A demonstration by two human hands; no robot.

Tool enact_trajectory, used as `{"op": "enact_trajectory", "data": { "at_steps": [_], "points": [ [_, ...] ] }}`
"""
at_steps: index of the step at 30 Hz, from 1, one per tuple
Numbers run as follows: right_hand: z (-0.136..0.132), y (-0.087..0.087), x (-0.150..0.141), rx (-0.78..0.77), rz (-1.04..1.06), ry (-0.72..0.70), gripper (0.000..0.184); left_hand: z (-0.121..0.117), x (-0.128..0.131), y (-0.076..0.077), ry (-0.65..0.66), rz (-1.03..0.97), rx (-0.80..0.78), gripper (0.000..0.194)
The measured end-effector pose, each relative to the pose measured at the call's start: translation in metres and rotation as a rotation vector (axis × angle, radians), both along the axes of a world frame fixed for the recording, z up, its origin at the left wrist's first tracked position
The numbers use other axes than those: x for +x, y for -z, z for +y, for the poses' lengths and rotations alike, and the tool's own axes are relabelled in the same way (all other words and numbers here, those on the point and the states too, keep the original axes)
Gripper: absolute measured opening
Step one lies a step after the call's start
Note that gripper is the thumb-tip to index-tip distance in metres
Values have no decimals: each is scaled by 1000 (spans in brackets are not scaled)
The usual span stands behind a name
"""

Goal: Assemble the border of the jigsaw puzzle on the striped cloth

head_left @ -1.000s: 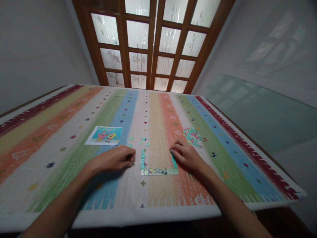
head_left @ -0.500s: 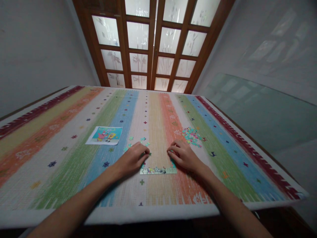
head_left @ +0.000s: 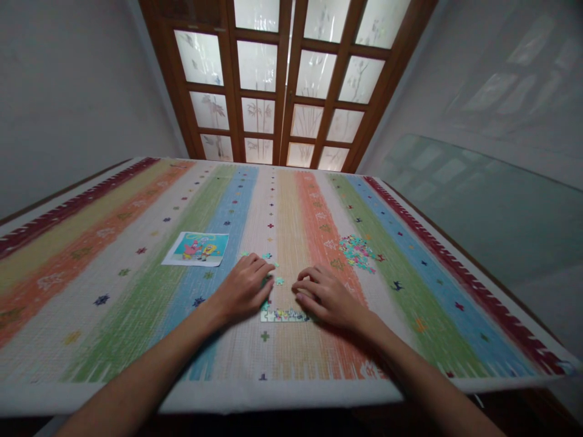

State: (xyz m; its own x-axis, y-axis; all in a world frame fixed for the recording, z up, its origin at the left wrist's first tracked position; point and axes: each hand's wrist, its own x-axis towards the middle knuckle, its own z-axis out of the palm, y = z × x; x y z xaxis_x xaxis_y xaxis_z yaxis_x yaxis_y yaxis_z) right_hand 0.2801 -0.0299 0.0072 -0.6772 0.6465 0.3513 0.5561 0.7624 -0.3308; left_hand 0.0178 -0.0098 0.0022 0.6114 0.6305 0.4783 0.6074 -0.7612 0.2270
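My left hand (head_left: 246, 289) rests on the cloth with fingers bent and thumb apart; a bit of teal shows in the gap, and no grip on it is visible. Just past its fingertips lies a teal jigsaw piece (head_left: 279, 281). Across from it, my right hand (head_left: 327, 297) hovers low, fingers loosely curled and apart, with nothing visible between them. Below the hands is a joined strip of jigsaw pieces (head_left: 283, 315), its right end covered by my right hand. Loose jigsaw pieces (head_left: 267, 256) lie beyond my left hand, some partly hidden by it.
A printed cartoon picture (head_left: 195, 249) lies to the left. A pile of loose jigsaw pieces (head_left: 357, 253) sits to the right. The striped tablecloth (head_left: 291, 206) covers a wide table, with wood-and-glass doors (head_left: 282, 91) behind it.
My right hand has shifted left, toward the middle, over the strip's right end. My left thumb and fingers have parted, and a teal piece now shows on the cloth between the hands.
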Motion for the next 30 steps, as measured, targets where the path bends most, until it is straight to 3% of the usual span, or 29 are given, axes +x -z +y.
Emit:
{"op": "enact_trajectory", "data": {
  "at_steps": [6, 14, 19, 30],
  "points": [
    [12, 1, -16, 51, -39, 28, 24, 7, -24, -8, 37, 93, 14, 18],
    [31, 1, -42, -113, -148, 97, 5, 9, -29, -11, 66, 170, -19, 22],
    [36, 2, -45, -226, -109, 106, 6, 8, -29, -12, 79, 218, -23, 21],
    [34, 8, -52, -134, -41, 91, 4, 5, -23, -12, 119, 249, -16, 18]
  ]
}}
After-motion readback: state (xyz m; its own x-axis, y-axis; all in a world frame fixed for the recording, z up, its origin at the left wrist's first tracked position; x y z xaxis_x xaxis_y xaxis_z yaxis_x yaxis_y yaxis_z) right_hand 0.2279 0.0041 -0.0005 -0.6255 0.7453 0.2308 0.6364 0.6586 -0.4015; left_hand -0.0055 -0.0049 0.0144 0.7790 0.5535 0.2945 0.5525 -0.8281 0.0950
